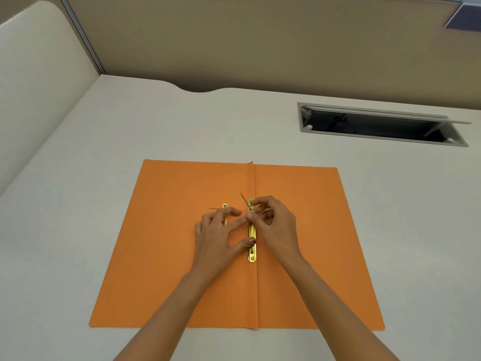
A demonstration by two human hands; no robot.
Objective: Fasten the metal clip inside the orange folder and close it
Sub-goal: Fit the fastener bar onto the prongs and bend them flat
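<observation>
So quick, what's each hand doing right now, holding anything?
Left hand: open, fingers spread, pressing on the brass clip strip near the orange folder fold.
Right hand: fingertips pinched at the thin metal prong at the strip's far end.

— Where are the hands?

— Both bare forearms reach forward and converge. The left hand (218, 231) lies palm down, fingers spread, thumb stretched to the right.

— And the other?

— The right hand (273, 220) is arched, fingertips (250, 215) curled inward in a pinch, touching the left index finger.
</observation>
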